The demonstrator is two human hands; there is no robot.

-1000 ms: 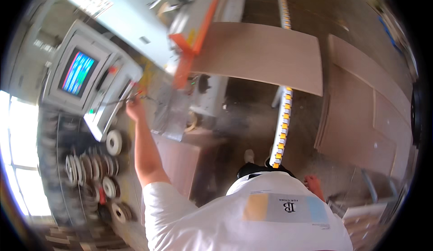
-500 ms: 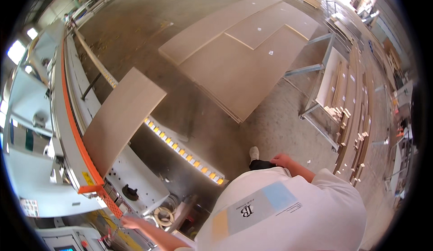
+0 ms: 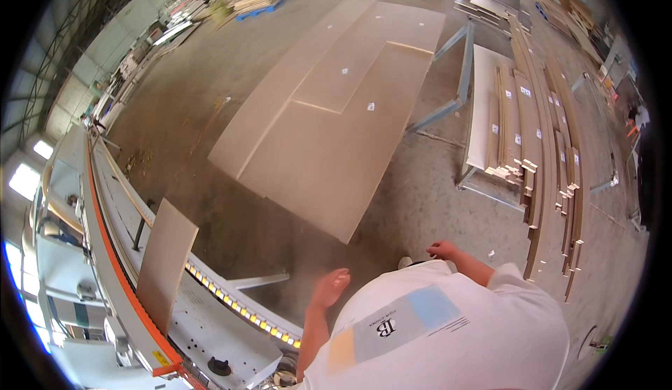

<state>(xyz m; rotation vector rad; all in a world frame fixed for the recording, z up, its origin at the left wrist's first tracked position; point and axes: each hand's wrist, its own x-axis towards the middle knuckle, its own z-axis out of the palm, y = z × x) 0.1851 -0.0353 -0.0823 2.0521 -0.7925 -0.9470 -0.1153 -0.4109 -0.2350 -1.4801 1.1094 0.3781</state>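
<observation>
My left hand (image 3: 330,287) is raised in front of my body, its fingers loosely bent with nothing in them. Beside the belly of my white shirt hangs my right hand (image 3: 441,250), also free of any object, with relaxed fingers. A stack of large brown boards (image 3: 315,159) lies ahead of both hands, smaller pieces resting on top. To the left, a brown panel (image 3: 166,257) sits on the long machine (image 3: 217,334), along its orange rail (image 3: 115,257). The left hand is apart from the machine and the panel.
A support rail with yellow and white rollers (image 3: 241,309) runs along the machine's near side. On the right, a metal frame rack (image 3: 458,96) stands next to stacked long brown strips (image 3: 539,138). More boards lie on a blue pallet (image 3: 262,8) at the back.
My left hand has come away from the machine's near end to the front of my body. The view has swung right, and the panel sits farther along the machine.
</observation>
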